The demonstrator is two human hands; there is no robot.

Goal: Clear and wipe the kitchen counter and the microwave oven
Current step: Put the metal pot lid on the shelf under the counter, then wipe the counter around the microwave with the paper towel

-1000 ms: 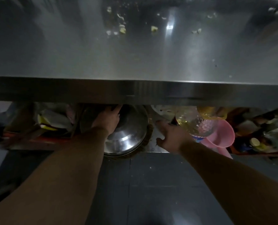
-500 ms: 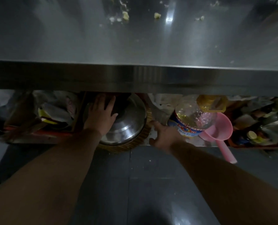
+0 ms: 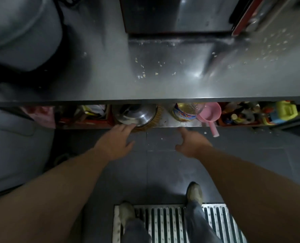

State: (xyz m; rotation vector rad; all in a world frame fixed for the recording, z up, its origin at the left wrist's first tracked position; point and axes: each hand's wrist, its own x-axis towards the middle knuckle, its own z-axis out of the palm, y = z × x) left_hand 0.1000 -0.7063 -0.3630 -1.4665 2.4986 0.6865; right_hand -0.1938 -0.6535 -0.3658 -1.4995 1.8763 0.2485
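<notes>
The steel kitchen counter (image 3: 96, 81) fills the upper half of the head view, strewn with pale crumbs (image 3: 142, 76). A dark microwave oven (image 3: 175, 14) stands at its back. On the shelf under the counter sits a steel pot with a lid (image 3: 134, 114) on a woven mat. My left hand (image 3: 116, 141) hovers just in front of the pot with its fingers apart, holding nothing. My right hand (image 3: 191, 142) is below the shelf edge, fingers loose and empty, pointing towards a bottle of oil (image 3: 186, 112).
A pink scoop (image 3: 211, 114) lies beside the oil bottle, its handle past the shelf edge. Small bottles (image 3: 242, 114) and a yellow-green can (image 3: 285, 110) crowd the shelf's right. A large grey appliance (image 3: 19, 32) stands at left. My feet rest by a floor grate (image 3: 165, 223).
Both hands have drawn back out from under the counter, off the pot and away from the shelf. The view has risen, now showing the microwave and the floor.
</notes>
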